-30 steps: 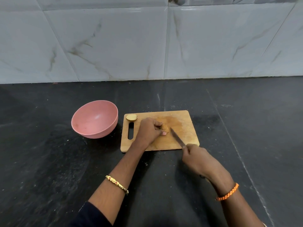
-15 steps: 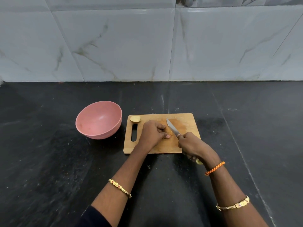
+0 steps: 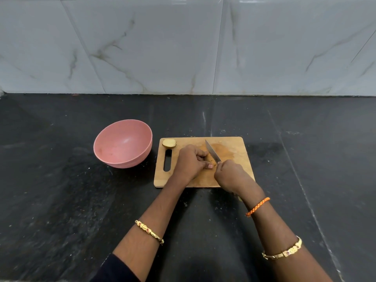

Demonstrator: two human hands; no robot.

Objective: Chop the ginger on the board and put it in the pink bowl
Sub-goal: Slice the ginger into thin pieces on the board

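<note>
A wooden chopping board (image 3: 236, 151) lies on the black counter. My left hand (image 3: 191, 161) presses a piece of ginger (image 3: 209, 158) down at the board's middle; the ginger is mostly hidden under my fingers. My right hand (image 3: 231, 175) grips a knife (image 3: 212, 151) whose blade lies right beside my left fingers, point aimed away from me. A cut ginger piece (image 3: 169, 143) sits at the board's far left corner, above the handle slot. The pink bowl (image 3: 122, 143) stands just left of the board, with nothing visible inside.
The black stone counter (image 3: 61, 200) stretches all around the board and bowl. A marble-tiled wall (image 3: 183, 47) rises at the back. The counter's front edge runs along the bottom left.
My right hand has moved forward from the board's near edge, bringing the knife blade up beside my left fingers. My left hand stays on the ginger. The camera view has shifted slightly.
</note>
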